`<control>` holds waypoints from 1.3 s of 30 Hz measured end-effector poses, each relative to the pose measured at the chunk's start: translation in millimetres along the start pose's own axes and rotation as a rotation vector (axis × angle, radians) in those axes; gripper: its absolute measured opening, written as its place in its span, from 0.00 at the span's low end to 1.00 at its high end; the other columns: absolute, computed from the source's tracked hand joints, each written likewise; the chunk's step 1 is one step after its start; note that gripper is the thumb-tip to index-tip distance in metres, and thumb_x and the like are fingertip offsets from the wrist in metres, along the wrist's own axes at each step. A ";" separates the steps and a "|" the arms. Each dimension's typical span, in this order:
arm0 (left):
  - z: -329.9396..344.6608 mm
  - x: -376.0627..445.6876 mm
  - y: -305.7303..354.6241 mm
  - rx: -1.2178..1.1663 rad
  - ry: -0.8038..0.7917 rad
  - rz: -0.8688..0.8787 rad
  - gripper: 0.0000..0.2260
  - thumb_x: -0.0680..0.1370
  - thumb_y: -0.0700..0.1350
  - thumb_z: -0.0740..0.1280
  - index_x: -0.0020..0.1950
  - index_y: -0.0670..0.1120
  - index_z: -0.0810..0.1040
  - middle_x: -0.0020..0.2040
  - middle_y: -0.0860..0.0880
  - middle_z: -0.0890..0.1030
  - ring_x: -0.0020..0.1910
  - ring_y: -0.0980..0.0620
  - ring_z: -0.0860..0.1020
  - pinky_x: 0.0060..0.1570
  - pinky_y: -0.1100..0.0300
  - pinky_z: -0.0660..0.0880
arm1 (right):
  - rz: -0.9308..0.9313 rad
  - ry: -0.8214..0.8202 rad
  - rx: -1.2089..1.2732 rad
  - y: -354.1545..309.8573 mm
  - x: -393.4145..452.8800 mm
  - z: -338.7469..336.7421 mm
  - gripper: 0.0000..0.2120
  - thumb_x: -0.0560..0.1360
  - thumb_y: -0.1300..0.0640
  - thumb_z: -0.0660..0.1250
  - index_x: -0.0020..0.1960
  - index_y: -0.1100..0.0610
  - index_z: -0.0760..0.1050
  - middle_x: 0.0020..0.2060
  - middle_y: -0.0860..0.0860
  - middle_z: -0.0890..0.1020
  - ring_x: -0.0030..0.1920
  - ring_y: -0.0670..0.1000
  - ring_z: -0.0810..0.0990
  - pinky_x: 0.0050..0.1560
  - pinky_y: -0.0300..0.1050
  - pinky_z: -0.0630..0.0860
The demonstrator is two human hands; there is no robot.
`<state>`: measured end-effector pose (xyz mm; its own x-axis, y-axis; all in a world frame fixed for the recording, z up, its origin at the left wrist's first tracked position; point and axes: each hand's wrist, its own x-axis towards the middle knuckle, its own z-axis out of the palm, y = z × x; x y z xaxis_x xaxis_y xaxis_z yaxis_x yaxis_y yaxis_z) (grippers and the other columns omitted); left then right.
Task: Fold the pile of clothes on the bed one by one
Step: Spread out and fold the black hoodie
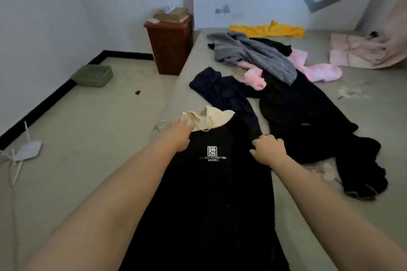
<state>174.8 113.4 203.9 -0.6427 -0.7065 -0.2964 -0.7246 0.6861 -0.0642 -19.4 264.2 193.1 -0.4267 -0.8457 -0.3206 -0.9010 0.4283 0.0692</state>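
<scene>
Bed [363, 116]: black hoodie [209, 193] between left hand [179, 136], flat, and right hand [267, 149], pinching it.

bare bed [308, 215] surface lies open to the right of the black hoodie [204, 193], up to the black trousers [308, 121] sprawled beside it. ahead, the navy garment [222, 92] touches the hoodie's cream hood [211, 119], and behind it the grey sweater [253, 55] and pink garment [317, 70] block the middle. the bed's far right stretch is bare up to the pink sheet [361, 50].
</scene>
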 end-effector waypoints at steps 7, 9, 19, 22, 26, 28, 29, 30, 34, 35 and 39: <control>145.6 -1.6 6.8 0.007 -0.251 0.013 0.22 0.80 0.49 0.56 0.73 0.46 0.57 0.73 0.45 0.60 0.73 0.44 0.55 0.66 0.50 0.62 | 0.118 -0.249 0.160 -25.4 -23.1 151.4 0.25 0.77 0.43 0.55 0.70 0.55 0.62 0.68 0.55 0.66 0.67 0.57 0.65 0.62 0.52 0.66; 184.2 -14.5 9.4 -0.027 -0.286 0.038 0.23 0.80 0.50 0.57 0.73 0.46 0.57 0.73 0.45 0.60 0.73 0.45 0.56 0.66 0.51 0.62 | 0.220 -0.263 0.183 -39.8 -41.7 185.2 0.35 0.75 0.40 0.59 0.74 0.53 0.50 0.73 0.57 0.54 0.72 0.59 0.56 0.66 0.55 0.62; 307.9 -68.8 24.1 -0.049 -0.368 0.143 0.35 0.76 0.62 0.56 0.76 0.48 0.44 0.76 0.44 0.42 0.74 0.43 0.41 0.71 0.46 0.46 | 0.420 -0.222 0.025 50.0 -46.6 245.8 0.26 0.77 0.58 0.56 0.73 0.48 0.55 0.59 0.60 0.73 0.57 0.61 0.74 0.62 0.54 0.64; 321.3 -71.2 23.1 -0.094 -0.294 0.133 0.36 0.76 0.62 0.58 0.76 0.47 0.47 0.76 0.43 0.44 0.74 0.44 0.42 0.71 0.46 0.45 | 0.550 -0.174 -0.245 102.6 -38.4 234.3 0.29 0.76 0.61 0.57 0.74 0.50 0.52 0.64 0.63 0.66 0.63 0.62 0.67 0.67 0.60 0.56; 325.7 -78.4 27.6 -0.152 -0.220 0.114 0.33 0.76 0.56 0.63 0.75 0.44 0.54 0.76 0.40 0.49 0.75 0.43 0.46 0.70 0.45 0.44 | 0.368 -0.162 -0.283 99.3 -43.5 240.8 0.31 0.76 0.58 0.60 0.75 0.54 0.50 0.73 0.61 0.52 0.72 0.61 0.52 0.70 0.62 0.48; 322.7 -87.0 34.2 -0.230 -0.127 0.119 0.29 0.75 0.49 0.67 0.71 0.39 0.62 0.74 0.37 0.56 0.74 0.40 0.53 0.70 0.43 0.49 | 0.170 -0.123 -0.072 66.9 -60.3 256.5 0.27 0.76 0.53 0.61 0.72 0.57 0.58 0.71 0.60 0.61 0.69 0.60 0.61 0.67 0.58 0.56; 322.9 -94.1 38.0 -0.268 -0.074 0.122 0.27 0.73 0.45 0.69 0.68 0.36 0.67 0.71 0.35 0.62 0.72 0.37 0.58 0.68 0.40 0.53 | 0.137 -0.136 0.027 47.4 -73.8 267.4 0.27 0.76 0.48 0.61 0.72 0.57 0.59 0.69 0.60 0.64 0.66 0.60 0.65 0.65 0.56 0.60; 323.3 -102.1 42.2 -0.294 -0.036 0.121 0.25 0.72 0.42 0.71 0.65 0.34 0.70 0.68 0.33 0.66 0.69 0.35 0.63 0.66 0.38 0.57 | 0.160 -0.165 0.101 30.8 -87.9 278.3 0.29 0.76 0.45 0.61 0.72 0.55 0.59 0.67 0.60 0.66 0.65 0.60 0.67 0.63 0.55 0.62; 336.2 -156.6 54.6 -0.275 -0.109 0.193 0.33 0.74 0.62 0.59 0.62 0.33 0.72 0.65 0.32 0.69 0.66 0.34 0.66 0.63 0.35 0.59 | 0.364 -0.202 0.270 2.3 -129.6 312.9 0.25 0.78 0.52 0.58 0.74 0.50 0.55 0.58 0.62 0.71 0.53 0.61 0.72 0.57 0.51 0.62; 338.8 -170.9 54.8 -0.270 -0.166 0.211 0.41 0.73 0.69 0.48 0.64 0.33 0.70 0.66 0.32 0.67 0.68 0.36 0.62 0.64 0.37 0.57 | 0.359 -0.162 0.295 4.2 -133.1 313.8 0.24 0.79 0.56 0.57 0.73 0.51 0.57 0.55 0.62 0.74 0.49 0.60 0.73 0.54 0.50 0.60; 345.4 -212.9 54.9 -0.146 -0.316 0.260 0.46 0.69 0.73 0.53 0.64 0.32 0.70 0.66 0.30 0.66 0.67 0.37 0.58 0.62 0.35 0.58 | 0.255 -0.084 0.170 27.8 -141.5 303.1 0.24 0.76 0.63 0.58 0.71 0.53 0.63 0.49 0.63 0.77 0.42 0.61 0.74 0.50 0.51 0.57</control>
<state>357.7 361.4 -65.7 -0.7172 -0.4098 -0.5636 -0.5906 0.7867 0.1796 39.8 492.3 -45.9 -0.6231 -0.6777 -0.3905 -0.7365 0.6764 0.0012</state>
